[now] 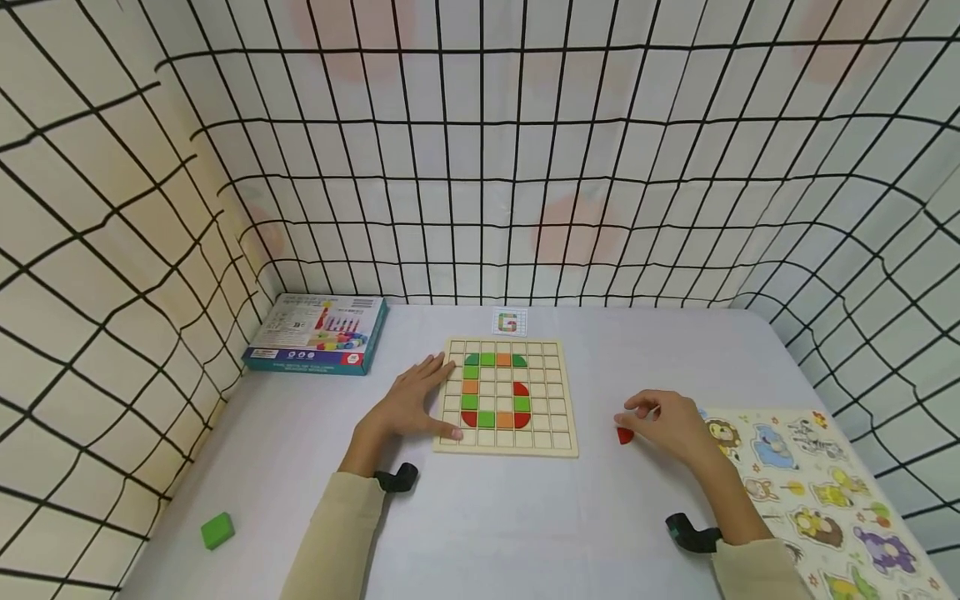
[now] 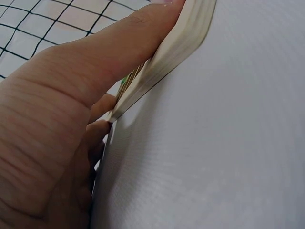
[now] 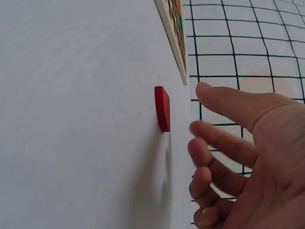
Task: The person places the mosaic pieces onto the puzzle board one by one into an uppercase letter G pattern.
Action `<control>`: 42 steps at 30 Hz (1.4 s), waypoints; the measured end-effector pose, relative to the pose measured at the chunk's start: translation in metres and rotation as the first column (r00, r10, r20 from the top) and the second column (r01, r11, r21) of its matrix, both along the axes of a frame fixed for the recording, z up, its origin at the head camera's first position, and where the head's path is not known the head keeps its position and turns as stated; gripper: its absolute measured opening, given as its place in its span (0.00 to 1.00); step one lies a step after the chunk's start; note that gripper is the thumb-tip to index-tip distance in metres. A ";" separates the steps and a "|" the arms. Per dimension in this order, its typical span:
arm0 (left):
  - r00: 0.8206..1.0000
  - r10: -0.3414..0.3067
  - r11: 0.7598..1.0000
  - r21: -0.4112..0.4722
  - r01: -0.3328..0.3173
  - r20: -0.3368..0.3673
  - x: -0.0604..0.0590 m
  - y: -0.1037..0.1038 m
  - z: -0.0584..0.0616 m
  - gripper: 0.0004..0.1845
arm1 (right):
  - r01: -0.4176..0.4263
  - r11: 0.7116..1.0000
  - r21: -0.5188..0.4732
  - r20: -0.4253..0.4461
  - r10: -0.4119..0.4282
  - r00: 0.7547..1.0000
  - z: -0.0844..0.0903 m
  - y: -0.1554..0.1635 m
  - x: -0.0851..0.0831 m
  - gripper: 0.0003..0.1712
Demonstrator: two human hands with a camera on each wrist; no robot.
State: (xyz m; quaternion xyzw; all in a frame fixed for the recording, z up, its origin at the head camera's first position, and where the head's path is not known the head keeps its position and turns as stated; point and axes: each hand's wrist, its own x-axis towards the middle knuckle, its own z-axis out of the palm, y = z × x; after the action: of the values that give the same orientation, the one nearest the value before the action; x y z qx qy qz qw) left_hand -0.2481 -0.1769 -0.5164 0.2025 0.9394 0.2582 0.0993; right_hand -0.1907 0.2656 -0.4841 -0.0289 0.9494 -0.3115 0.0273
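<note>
A square wooden grid board lies on the table, with green, orange and red pieces set in a broken ring. My left hand rests at its left side, fingers spread along the edge and thumb on the front left corner; the left wrist view shows the thumb against the board's side. Right of the board, a red quarter-round piece sits on the table. Just above it hovers my right hand, thumb and fingers parted and clear of the piece in the right wrist view.
Behind the board is a small card with a coloured G on a grid. A boxed toy set lies back left, a green block front left. An animal picture sheet lies under my right forearm. Black wire mesh surrounds the table.
</note>
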 end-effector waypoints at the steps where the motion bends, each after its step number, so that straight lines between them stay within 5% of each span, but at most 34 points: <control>1: 1.000 0.002 1.000 -0.005 -0.002 0.005 0.000 0.000 0.000 0.69 | 0.011 1.000 0.013 0.013 -0.011 1.000 0.001 0.001 0.003 0.20; 13: 1.000 -0.003 1.000 0.001 0.003 0.008 -0.001 -0.001 0.000 0.68 | 0.021 0.997 0.072 0.104 -0.028 0.994 -0.001 -0.003 0.013 0.21; 20: 1.000 0.002 1.000 0.003 -0.002 0.001 -0.001 -0.001 0.003 0.67 | -0.029 0.999 0.022 0.020 0.028 0.999 -0.008 -0.021 -0.006 0.08; 24: 1.000 -0.003 1.000 0.002 0.003 -0.006 -0.001 -0.001 0.002 0.67 | -0.053 0.998 0.015 -0.016 0.053 0.998 -0.011 -0.029 -0.014 0.10; 32: 1.000 -0.008 1.000 -0.009 0.008 -0.018 -0.001 0.000 0.000 0.68 | 0.049 0.998 0.039 0.054 -0.051 0.997 -0.009 -0.037 -0.013 0.25; 42: 1.000 -0.011 1.000 -0.016 0.011 -0.013 -0.001 0.000 0.000 0.68 | 0.067 0.998 0.021 0.049 -0.068 0.996 -0.013 -0.038 -0.012 0.17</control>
State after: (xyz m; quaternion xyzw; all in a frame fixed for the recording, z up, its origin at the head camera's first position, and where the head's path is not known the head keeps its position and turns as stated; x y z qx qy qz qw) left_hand -0.2495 -0.1771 -0.5168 0.2085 0.9410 0.2488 0.0962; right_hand -0.2030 0.2280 -0.4970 0.0112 0.9518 -0.3039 0.0407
